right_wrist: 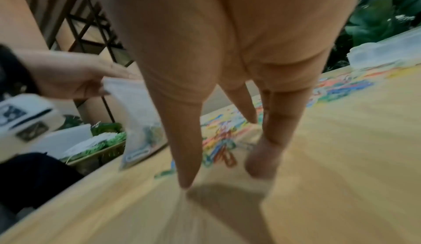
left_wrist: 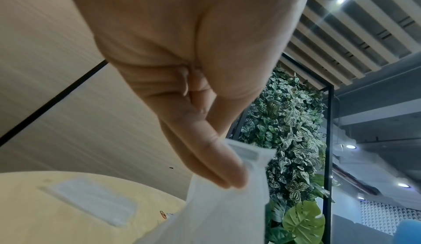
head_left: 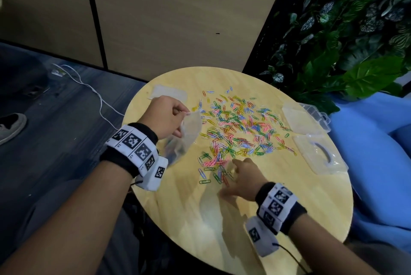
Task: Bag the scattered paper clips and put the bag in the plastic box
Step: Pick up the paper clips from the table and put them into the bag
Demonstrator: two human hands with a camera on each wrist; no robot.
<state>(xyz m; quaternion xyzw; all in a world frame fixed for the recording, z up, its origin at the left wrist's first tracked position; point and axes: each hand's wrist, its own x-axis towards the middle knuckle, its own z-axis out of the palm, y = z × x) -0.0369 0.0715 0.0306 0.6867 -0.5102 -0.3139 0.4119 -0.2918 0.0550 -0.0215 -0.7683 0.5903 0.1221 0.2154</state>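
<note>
The left hand (head_left: 165, 116) pinches the top edge of a clear bag (head_left: 186, 134) above the round table (head_left: 278, 208). The right hand (head_left: 241, 180), fingers spread, touches the near edge of the coloured paper clips (head_left: 240, 127). The open plastic box (head_left: 311, 132) lies at the table's right side.
</note>
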